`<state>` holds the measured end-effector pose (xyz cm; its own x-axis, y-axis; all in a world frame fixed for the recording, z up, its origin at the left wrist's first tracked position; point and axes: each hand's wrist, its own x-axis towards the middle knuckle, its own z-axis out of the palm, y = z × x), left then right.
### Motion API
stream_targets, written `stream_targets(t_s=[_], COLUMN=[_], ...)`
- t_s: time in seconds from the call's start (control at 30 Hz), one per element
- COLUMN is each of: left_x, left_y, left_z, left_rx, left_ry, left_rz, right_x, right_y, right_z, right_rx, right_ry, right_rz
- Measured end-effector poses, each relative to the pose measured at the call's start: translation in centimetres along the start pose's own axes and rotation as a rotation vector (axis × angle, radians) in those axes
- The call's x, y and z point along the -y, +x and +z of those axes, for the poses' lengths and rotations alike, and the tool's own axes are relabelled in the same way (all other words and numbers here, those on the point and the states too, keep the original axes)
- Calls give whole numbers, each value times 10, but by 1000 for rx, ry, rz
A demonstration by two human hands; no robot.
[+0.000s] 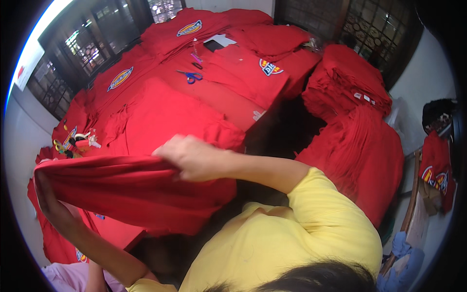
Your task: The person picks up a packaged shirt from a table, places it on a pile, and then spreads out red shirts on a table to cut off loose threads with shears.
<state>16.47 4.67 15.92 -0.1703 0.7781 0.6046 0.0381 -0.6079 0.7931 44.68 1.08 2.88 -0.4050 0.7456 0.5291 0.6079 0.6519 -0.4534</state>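
A red shirt point(126, 190) is stretched between my two hands, its lower part hanging in folds over the near table edge. My right hand point(187, 156), a little blurred, is closed on the cloth's upper edge. At the far left, my left hand point(41, 176) is at the other end, partly covered by the cloth, with its fingers hidden. Just beyond, another red shirt point(165, 112) lies spread on the table. Further red shirts with a logo patch point(119, 79) are layered along the back and left.
Blue-handled scissors point(190, 77) lie mid-table. Yellow-handled scissors point(59, 146) and a tape roll point(78, 136) sit at the left. Folded red garments point(348, 78) are stacked at the right, with more red cloth point(357, 151) draped below. A person in a lilac top point(70, 277) is at lower left.
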Motion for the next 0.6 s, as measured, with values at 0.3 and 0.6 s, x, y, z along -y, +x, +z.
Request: stream_targets(t_s=[0.3, 0.6], left_x=[-6, 70], left_y=[-7, -93], left_z=[-11, 102], left_rx=[-380, 262], left_ry=[185, 89], left_rz=[117, 371], right_x=[-18, 21], right_y=[23, 58], right_z=[-142, -56], right_rx=[-616, -198], right_ry=[582, 734], right_rz=[134, 1])
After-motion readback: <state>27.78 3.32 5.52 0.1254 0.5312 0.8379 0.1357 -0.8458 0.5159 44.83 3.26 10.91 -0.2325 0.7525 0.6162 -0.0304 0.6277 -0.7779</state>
